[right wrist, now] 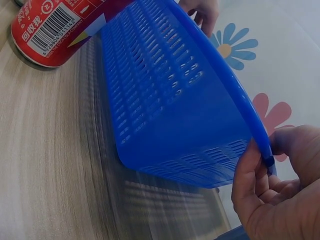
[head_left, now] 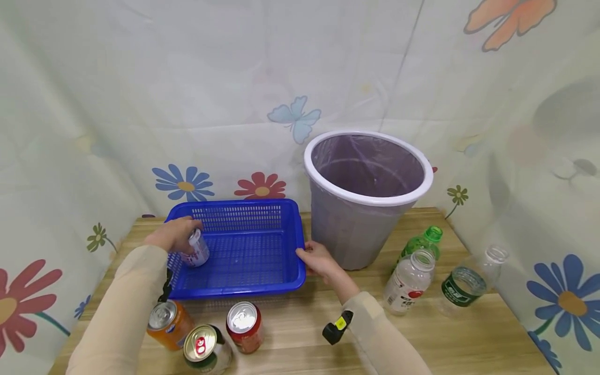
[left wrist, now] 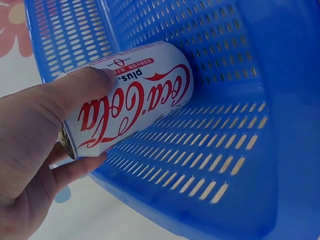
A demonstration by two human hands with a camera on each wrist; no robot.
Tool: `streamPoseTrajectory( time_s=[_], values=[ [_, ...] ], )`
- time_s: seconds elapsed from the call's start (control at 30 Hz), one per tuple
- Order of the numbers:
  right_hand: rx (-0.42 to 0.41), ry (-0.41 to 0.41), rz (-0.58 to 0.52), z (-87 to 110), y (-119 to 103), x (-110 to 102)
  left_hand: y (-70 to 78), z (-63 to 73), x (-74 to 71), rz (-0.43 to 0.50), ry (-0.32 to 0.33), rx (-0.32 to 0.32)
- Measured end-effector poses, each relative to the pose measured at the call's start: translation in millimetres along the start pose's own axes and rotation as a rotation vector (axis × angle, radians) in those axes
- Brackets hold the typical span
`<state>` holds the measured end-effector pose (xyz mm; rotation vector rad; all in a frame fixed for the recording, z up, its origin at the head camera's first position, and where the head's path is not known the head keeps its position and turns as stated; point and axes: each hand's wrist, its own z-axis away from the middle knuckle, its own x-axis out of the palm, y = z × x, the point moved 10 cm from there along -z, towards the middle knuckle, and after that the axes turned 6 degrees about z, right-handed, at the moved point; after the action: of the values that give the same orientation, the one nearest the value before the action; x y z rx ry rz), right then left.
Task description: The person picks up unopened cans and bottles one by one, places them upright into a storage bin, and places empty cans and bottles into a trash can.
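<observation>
Inside the left end of a blue plastic basket [head_left: 244, 289], my left hand [head_left: 174, 235] grips a white Coca-Cola can [head_left: 198, 252]. The left wrist view shows the thumb on the can's side and the can [left wrist: 145, 95] close against the basket's slotted wall [left wrist: 225, 30]. My right hand [head_left: 320, 257] pinches the basket's right rim between thumb and fingers, as the right wrist view shows from outside. In front of the basket stand an orange can [head_left: 173, 328], a dark green and white can [head_left: 206, 351] and a red can [head_left: 246, 328].
A grey bin [head_left: 351, 229] with a white rim and a liner stands right of the basket. Farther right are a green bottle [head_left: 419, 244], a clear bottle with a white label [head_left: 408, 284] and a clear bottle with a green label [head_left: 464, 284]. A patterned curtain [head_left: 211, 104] surrounds the wooden table [head_left: 300, 333].
</observation>
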<state>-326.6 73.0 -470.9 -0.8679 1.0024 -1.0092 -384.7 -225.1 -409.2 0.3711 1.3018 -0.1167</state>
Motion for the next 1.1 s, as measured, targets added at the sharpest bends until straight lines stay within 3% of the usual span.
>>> streamPoseTrajectory(
  time_s=[0.47,0.7,1.1],
  values=[
    [-0.017,-0.006,-0.002,-1.7,4,2,-2.0,-2.7,-3.6,0.040,0.030,0.000],
    [-0.035,-0.005,0.006,1.5,-3,1,-1.4,-7.2,-7.0,0.013,0.036,-0.008],
    [-0.022,0.013,0.029,-2.2,-1,0,-2.2,-14.9,-10.8,-0.004,0.109,0.023]
  ],
)
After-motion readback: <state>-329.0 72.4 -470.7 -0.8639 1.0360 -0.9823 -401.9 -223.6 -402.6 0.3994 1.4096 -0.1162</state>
